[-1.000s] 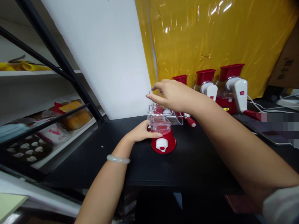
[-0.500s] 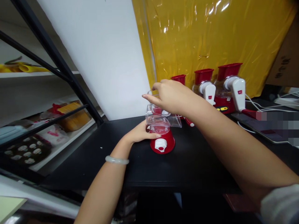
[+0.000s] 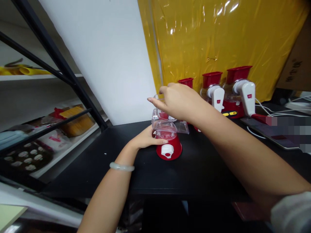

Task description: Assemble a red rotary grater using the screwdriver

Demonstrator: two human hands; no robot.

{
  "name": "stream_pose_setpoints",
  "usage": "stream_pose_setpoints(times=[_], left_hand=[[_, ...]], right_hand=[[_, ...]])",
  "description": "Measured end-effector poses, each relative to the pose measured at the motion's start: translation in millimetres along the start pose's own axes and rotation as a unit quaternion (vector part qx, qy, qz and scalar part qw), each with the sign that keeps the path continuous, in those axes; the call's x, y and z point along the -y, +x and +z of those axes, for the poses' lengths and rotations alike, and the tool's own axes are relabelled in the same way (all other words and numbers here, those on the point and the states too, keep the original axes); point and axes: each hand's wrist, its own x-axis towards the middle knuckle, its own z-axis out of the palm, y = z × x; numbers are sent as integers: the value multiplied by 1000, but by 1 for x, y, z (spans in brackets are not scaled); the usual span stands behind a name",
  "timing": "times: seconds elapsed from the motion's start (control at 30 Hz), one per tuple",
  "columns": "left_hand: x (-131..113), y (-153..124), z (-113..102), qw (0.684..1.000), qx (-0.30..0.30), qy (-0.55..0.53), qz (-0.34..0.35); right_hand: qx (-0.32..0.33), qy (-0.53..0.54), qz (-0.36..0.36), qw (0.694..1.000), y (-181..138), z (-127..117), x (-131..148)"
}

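A rotary grater's red base (image 3: 175, 148), with a white knob (image 3: 167, 150) at its front, stands upright on the black tabletop. My left hand (image 3: 147, 138) is wrapped round the left side of this base, thumb across the front and the other fingers hidden behind. On top sits the clear plastic grater housing (image 3: 166, 125), whose round barrel points sideways. From the right, my right hand (image 3: 178, 98) reaches over the housing's upright chute and grips its top. The thumb sticks out to the left, and several fingers are hidden behind the chute.
Behind my right arm are assembled graters with red hoppers (image 3: 212, 77) and white crank handles (image 3: 248, 97). A tablet-like device (image 3: 269, 132) and white cables lie at right. A black metal frame (image 3: 48, 42) and shelves with bags (image 3: 54, 139) stand at left.
My right hand has shifted very slightly on the chute, and its forearm has dropped a little, covering more of the red handle behind. The left hand and base stay put.
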Motion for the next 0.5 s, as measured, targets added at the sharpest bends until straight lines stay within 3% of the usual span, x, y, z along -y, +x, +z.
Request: stream_pose_setpoints(times=[0.5], left_hand=[[2,1,0,1000,0,-1,-2]], right_hand=[[-18,13,9,1000,0,3,1]])
